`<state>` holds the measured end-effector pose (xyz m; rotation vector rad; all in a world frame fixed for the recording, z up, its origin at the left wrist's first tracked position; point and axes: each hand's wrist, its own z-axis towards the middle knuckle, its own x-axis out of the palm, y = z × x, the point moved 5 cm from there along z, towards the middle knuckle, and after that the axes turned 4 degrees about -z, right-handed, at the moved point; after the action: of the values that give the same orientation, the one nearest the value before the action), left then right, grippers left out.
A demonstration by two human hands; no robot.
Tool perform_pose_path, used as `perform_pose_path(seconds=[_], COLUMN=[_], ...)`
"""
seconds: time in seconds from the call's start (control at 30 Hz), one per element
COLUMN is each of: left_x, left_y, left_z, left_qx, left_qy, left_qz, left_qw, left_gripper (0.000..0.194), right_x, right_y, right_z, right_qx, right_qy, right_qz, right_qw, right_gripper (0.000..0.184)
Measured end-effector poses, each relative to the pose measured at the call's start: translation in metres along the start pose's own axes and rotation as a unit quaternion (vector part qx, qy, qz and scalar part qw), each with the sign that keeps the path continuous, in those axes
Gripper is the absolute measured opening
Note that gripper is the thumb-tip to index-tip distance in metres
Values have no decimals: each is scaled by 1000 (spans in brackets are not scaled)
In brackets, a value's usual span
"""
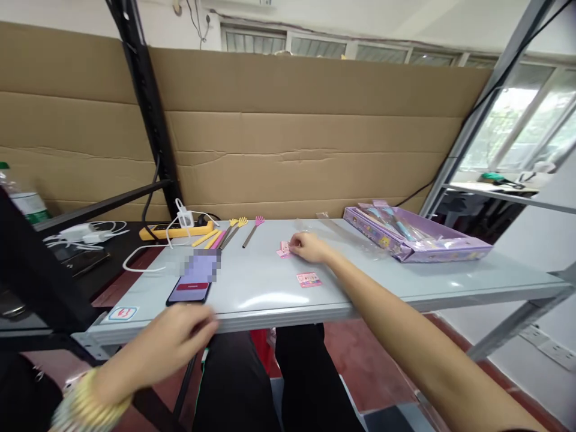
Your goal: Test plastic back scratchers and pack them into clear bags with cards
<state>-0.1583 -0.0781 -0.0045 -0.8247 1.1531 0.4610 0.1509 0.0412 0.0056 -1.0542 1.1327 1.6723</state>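
Small pink card (284,249), apparently flat, mid-table.

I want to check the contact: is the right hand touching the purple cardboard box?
No, the right hand rests on a small pink card on the grey table, well apart from the purple cardboard box.

I saw a smooth, pale grey table top (405,282) with a glossy sheen. At its twelve o'clock stood matt, creased brown cardboard sheeting (315,138). A shiny lilac printed paperboard box (418,243) with clear film wrappers lay at two o'clock. The black glass-fronted phone (189,292) at nine o'clock looked glossy. The small pink paper cards (308,279) looked matt.
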Motion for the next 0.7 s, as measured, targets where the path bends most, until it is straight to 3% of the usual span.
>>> perform_pose_path(seconds=[0.07, 0.17, 0.33, 0.5, 0.7], left_x=[-6, -9, 14, 24, 17], left_y=[-19, -30, -15, 3, 16], left_z=[48, 118, 190, 213, 203], left_qx=[21, -1, -105, -203, -238], left_qy=[-8, -46, -34, -101, -193], left_qz=[15, 28, 36, 68, 152], left_qw=[1000, 999, 993, 972, 940], left_gripper=[35, 27, 26, 36, 37], right_x=[8, 19, 24, 22, 19], right_y=[-5, -17, -28, -29, -31], right_z=[16, 19, 10, 9, 7], right_qx=[29, 67, 72, 74, 83], right_qy=[-38, -69, -79, -87, -84], right_qz=[-32, -52, -41, -6, 58], right_qw=[998, 994, 993, 993, 991], right_gripper=[22, 31, 30, 25, 18])
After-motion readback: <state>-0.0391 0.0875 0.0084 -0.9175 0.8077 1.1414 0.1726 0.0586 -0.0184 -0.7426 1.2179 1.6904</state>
